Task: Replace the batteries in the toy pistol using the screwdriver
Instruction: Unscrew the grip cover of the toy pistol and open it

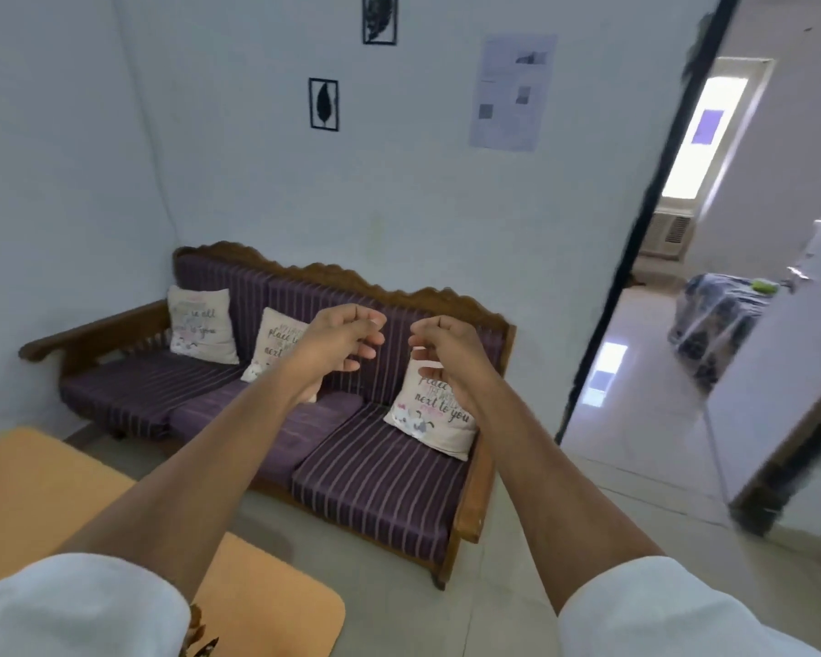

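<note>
From the head view, we see both arms stretched out in front of us at about chest height, white sleeves (81, 604) at the near edge of the frame. Our left hand (337, 343) and right hand (444, 355) hang in the air close together, not touching, fingers loosely curled towards each other and holding nothing that we can make out; we read both as released rather than clenched on anything. The toy pistol, the batteries and the screwdriver are nowhere in this view, so we cannot tell where the task's things lie. Beyond the hands stands a purple striped sofa (351, 471) with a carved wooden frame, and three printed cushions on it: one directly behind and below the right hand (434, 419), one partly hidden by the left forearm (276, 343), one further to the left (202, 324). Below the left arm lies an orange counter (34, 495), with nothing of the task visible on the part we see. To the right of the right hand an open doorway (645, 362) leads to a bright tiled room. As for progress, we judge that nothing here shows a step under way: no tool in hand, no toy opened. Whether the work has not begun or is already finished, this view alone does not settle.
</note>
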